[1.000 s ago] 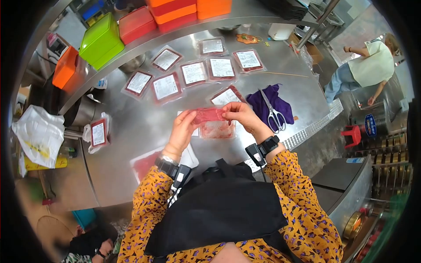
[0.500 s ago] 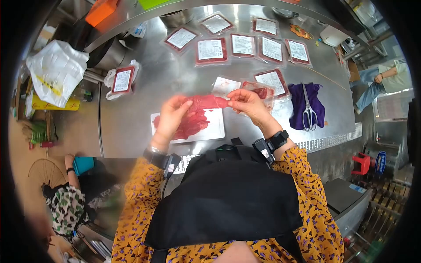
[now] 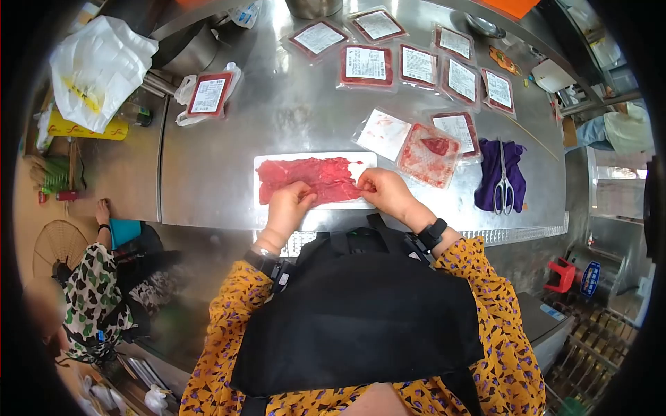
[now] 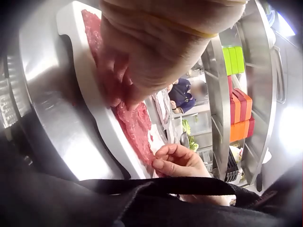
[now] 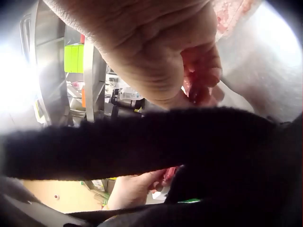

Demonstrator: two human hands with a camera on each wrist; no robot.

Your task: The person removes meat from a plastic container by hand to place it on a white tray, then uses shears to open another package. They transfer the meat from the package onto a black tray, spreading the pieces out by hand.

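You had the red meat (image 3: pixel 305 173) lying on the white tray (image 3: pixel 367 161), near the front edge of the steel counter (image 3: pixel 208 173), with your left hand (image 3: pixel 288 210) at its near side and your right hand (image 3: pixel 387 193) at its right end. Your left thumb and fingertips were together, pinching the near edge of the meat; your right thumb and forefinger were clamped on the right tip, as the left wrist view showed. In the right wrist view a dark strap hid much of the work.

The likeliest trouble, I'd judge, was a tear: the meat looked thin and soft, and a pull with both pinches could have split it between them. Wet surfaces might also have clung to your fingers, so that letting go unevenly folded or bunched a slice. Pulling towards yourself could have slid the tray to the near edge, since little counter lay in front of it.

The meat's long axis ran left to right, roughly along the tray's long side and the counter's near edge. Its broad end pointed left, and the narrower end pointed right, into your right fingertips
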